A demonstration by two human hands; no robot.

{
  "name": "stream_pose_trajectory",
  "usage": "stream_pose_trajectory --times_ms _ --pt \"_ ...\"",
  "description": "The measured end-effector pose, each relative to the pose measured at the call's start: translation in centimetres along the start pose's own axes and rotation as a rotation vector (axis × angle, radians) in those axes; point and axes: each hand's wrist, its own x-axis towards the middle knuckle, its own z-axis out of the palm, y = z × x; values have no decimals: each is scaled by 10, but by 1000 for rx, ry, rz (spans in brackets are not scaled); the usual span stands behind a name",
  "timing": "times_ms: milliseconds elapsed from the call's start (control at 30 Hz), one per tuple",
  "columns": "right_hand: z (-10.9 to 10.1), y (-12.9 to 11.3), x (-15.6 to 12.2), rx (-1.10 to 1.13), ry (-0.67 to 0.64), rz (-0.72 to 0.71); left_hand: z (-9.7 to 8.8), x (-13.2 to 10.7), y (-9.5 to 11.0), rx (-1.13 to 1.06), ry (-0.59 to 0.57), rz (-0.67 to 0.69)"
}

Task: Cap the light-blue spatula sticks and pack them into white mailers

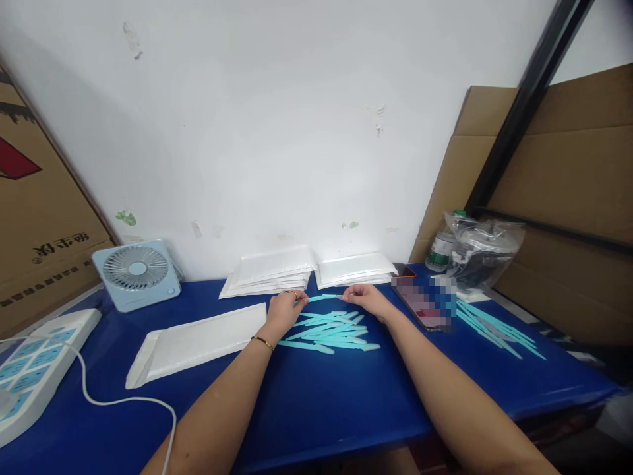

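Pinching 1 turquoise stick [322,298] by its left end in the left hand [285,310] and by its right end in the right hand [366,300]. Holding it roughly level between the 2 hands, at the far side of 1 loose pile of turquoise sticks [331,331] on 1 blue table [321,415]. Counting more than 10 in that pile, unable to give an exact total because of overlaps; losing some left ends behind the left hand. Counting about 5 more sticks [500,328] fanned out at right, with far ends lost in pixelation.

Finding 1 single white padded envelope [208,338] flat at left, plus 1 left stack [271,267] and 1 right stack [353,269] of envelopes by the far wall [277,132]. Cannot number the layers in these 2 stacks. Counting also 1 light blue fan [136,270] at far left, 1 power strip [44,366] at near left, cut off by the edge, and 1 white cable [123,399], likewise cut off. Making out 1 phone [420,307] right of the hands, partly pixelated. Counting 1 green-capped bottle [439,252] at far right, partly covered by 1 clear bag [487,254]; cannot identify the bag's dark contents.
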Motion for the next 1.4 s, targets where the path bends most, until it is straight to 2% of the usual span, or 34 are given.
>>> stream_pose_trajectory --times_ms 200,300,400,500,600,800,933,1000,1067,1267,1400 --pt "-5 -2 -3 -411 87 -185 9 -5 -1 13 68 67" --pt "-2 -8 -7 -570 -16 -241 8 -10 5 11 67 151" --pt "0 -12 -10 -660 -107 -233 5 -14 9 -18 -46 215" --pt "1 -14 -12 -669 -136 -208 5 -16 11 -85 -140 239" --pt "3 -16 -13 -640 -137 -222 6 -16 11 -98 -78 195" --pt "6 -16 -12 -633 -7 -304 4 -13 11 77 -27 185" --pt "-4 -9 -9 -685 107 -224 0 -10 3 126 34 102" --pt "-9 -7 -9 -692 122 -203 -1 -9 -2 115 49 74" --pt "-12 -10 -13 -681 87 -223 1 -9 -5 99 48 69" --pt "-9 -24 -25 -656 -196 -249 8 -8 -8 90 -30 145" --pt "-8 -25 -26 -526 -170 -206 7 -8 -7 49 -77 182"
